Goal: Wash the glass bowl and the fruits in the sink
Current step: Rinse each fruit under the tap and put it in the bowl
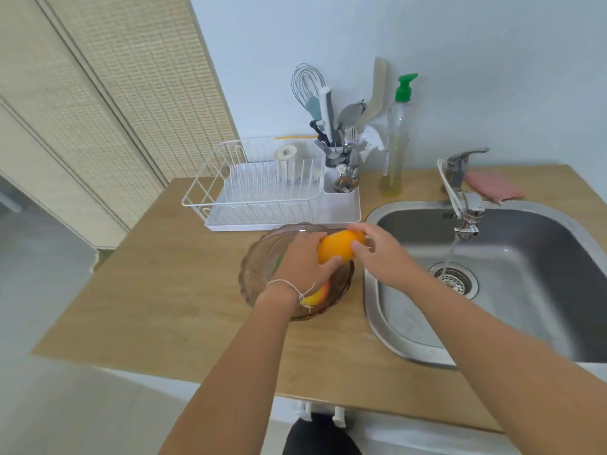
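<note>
left hand (303, 257) + right hand (377, 254) both grip 1 orange (338, 246); 1 glass bowl (259, 257): seemingly 2 fruits inside

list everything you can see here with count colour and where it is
orange fruit: 1, orange, held above the bowl
glass bowl: 1, clear brownish, on the counter left of the sink
peach-like fruit: 1, yellow-red, in the bowl
sink: 1, steel, right
faucet: 1, chrome, running
dish rack: 1, white, behind the bowl
soap bottle: 1, clear with green pump, by the wall
cloth: 1, pink, behind the faucet
left hand: on the orange fruit
right hand: on the orange fruit
</note>
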Available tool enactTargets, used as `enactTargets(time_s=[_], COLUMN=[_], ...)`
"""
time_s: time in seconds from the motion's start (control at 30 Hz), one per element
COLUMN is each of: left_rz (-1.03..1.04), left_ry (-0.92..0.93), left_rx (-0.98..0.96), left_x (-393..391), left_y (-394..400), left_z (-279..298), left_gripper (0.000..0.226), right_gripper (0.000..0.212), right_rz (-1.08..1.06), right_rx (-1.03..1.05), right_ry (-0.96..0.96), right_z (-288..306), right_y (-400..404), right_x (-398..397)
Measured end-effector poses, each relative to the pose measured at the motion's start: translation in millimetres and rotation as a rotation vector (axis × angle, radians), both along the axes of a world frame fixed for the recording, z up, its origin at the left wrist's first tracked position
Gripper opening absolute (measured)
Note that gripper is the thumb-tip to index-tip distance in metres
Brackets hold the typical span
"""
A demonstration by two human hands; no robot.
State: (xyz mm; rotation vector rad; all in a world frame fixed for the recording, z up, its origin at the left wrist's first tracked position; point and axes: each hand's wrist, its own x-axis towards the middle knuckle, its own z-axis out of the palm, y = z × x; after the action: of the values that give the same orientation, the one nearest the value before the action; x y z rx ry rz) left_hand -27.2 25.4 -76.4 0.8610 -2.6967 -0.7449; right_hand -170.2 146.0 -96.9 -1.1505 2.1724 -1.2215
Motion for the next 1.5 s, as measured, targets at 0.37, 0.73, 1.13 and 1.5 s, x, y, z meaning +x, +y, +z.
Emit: enactTargets(time_s=[0.37,0.73,1.13,1.5], left_rz=[-0.151,-0.005,-0.190,-0.396], left_ry=[-0.153,-0.243,0.205,-0.090], left_rx=[-0.218,-0.279,-0.230,-0.008], left_x=[37.5,36.6,-11.1,-106.1], left_y=[-23.2,-4.4,43.6,144.4], left_z=[-7.3,-8.8,1.8,-48.3], left_gripper=[0.066,0.077,0.063,0.061], right_gripper=[0.041,0.064,0.041,0.036], right_rz=[0.222,0.285,0.022,-0.299], right_rx=[0.296,0.303,0.159,0.290], right_ry=[0.297,0.429,0.280,0.278], right_z=[-17.3,-12.7,-25.0,-55.9], right_y=[-8.3,-6.6,69.1,194.1], right_x=[27.0,35.2,-13.1,-77.8])
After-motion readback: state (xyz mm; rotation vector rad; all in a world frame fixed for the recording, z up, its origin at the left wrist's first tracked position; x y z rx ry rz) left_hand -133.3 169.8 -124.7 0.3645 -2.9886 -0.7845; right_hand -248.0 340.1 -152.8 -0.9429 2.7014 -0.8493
